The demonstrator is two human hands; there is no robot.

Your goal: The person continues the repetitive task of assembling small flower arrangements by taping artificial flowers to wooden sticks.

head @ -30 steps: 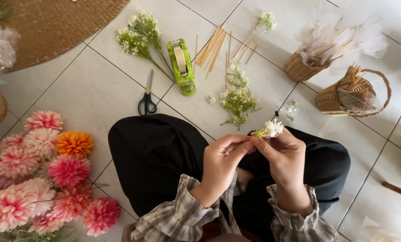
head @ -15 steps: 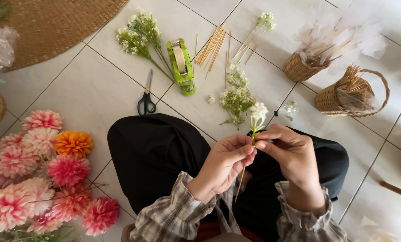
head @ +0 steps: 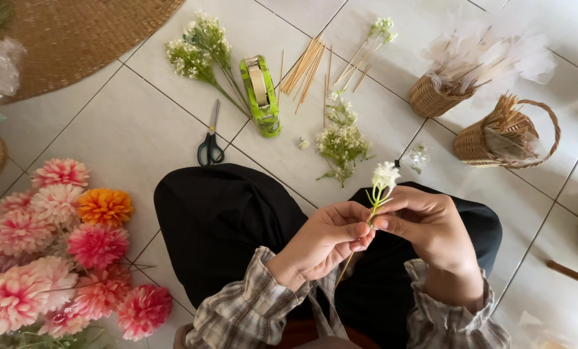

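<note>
Both hands meet over the lap: the left hand has its fingertips bunched, pinching the thin wooden stick just below the bloom, and the right hand pinches the same spot from the other side, thumb and forefinger closed on the green stem. Between them stands the white flower sprig, held above the black-clad knees, long axis nearly upright, leaning slightly right, bloom toward the far tiles, stick tail running down toward the body. Where stem joins stick is buried under the fingers, so that join can't be made out.

Sweeping the tiled floor left to right: a heap of pink and orange artificial flowers at the near left, cut off by the frame edge. A woven mat at the far left corner, only partly in shot. Black-handled scissors lie just beyond the left knee. Next a green tape dispenser, with a white-flowered bunch beside it. Loose wooden sticks fan out past that. A small pile of white sprigs sits ahead of the hands. Far right, two wicker baskets, one stuffed with white tulle; its contents are hard to read.
</note>
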